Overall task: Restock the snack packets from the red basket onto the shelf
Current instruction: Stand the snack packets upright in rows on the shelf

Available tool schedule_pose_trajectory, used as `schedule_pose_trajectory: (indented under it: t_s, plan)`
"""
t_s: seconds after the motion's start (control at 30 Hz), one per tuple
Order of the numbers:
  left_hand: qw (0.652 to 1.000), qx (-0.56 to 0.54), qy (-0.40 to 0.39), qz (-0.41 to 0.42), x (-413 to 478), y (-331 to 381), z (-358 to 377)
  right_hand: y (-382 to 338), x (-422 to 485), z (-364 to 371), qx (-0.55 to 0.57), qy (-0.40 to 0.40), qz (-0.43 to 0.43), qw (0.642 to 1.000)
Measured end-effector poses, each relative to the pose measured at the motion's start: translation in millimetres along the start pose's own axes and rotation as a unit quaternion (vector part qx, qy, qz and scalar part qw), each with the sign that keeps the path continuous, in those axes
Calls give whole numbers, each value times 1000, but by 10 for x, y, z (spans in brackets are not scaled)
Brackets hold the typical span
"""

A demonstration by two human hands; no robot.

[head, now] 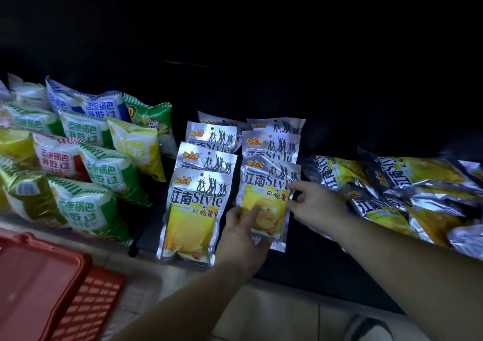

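Silver-and-yellow snack packets stand in two rows on the dark shelf (300, 267). The front packet of the right row (266, 197) is held from both sides. My left hand (243, 236) grips its lower left corner, thumb across the yellow window. My right hand (313, 204) pinches its right edge with thumb and forefinger. To its left stands the front packet of the left row (194, 210), upright and untouched. The red basket (39, 288) sits at the bottom left on the floor; nothing inside it shows.
A loose heap of the same silver packets (392, 191) lies on the shelf to the right. Green, white and yellow puffed bags (86, 157) fill the shelf at the left. Pale floor tiles (274, 314) run below the shelf edge. The back of the shelf is dark.
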State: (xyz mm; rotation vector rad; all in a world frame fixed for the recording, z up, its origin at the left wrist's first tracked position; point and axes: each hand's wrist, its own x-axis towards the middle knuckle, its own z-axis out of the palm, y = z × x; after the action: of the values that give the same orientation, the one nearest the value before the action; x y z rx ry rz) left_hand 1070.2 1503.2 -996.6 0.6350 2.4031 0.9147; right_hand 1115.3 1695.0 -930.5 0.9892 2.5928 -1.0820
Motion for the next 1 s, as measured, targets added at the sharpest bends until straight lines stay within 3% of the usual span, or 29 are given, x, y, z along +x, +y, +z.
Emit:
schedule_pose_trajectory:
  t_s: [0.2, 0.53, 0.67, 0.87, 1.0]
  plan:
    - [1000, 7, 2, 8, -80, 101, -78, 144, -150, -260, -63, -1, 2, 998]
    - [978, -174, -114, -4, 18, 1053, 775, 777, -624, -790, -225, 82, 37, 970]
    - [961, -231, -155, -7, 75, 1479, 1185, 1262, -814, -1082, -199, 71, 71, 975]
    - [940, -326, -67, -73, 198, 1732, 1347, 1694, -940, -1207, -119, 110, 69, 984]
    - [928, -341, -124, -89, 213, 1801, 1362, 1750, -924, -1178, -73, 108, 54, 990]
